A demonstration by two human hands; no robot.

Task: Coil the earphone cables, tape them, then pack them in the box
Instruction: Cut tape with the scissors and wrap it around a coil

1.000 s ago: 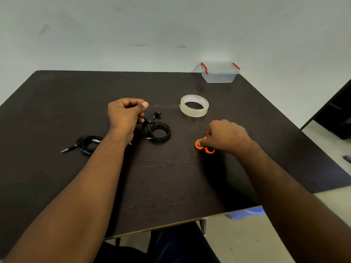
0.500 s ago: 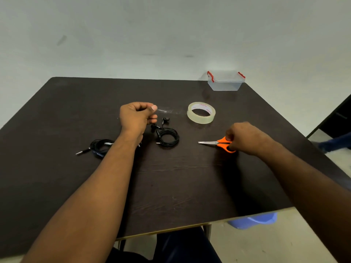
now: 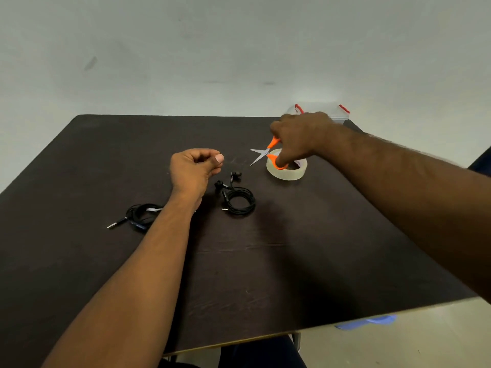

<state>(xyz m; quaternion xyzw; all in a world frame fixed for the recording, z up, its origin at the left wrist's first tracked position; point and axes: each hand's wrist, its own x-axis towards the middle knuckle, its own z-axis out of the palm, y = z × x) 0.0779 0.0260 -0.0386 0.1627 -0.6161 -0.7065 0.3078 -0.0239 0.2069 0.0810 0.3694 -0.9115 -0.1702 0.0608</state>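
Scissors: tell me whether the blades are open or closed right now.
Open. The scissors show two silver blades spread in a V, tips apart, pointing left, while the right hand grips the orange handles above the tape roll.

The right hand hides much of the box and the scissors' handles; the left forearm covers part of one coil.

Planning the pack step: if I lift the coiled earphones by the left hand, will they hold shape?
Probably not: the coiled earphones show no tape, so loops would likely sag. The earbuds and plug already stray, so they would dangle. Likely very light.
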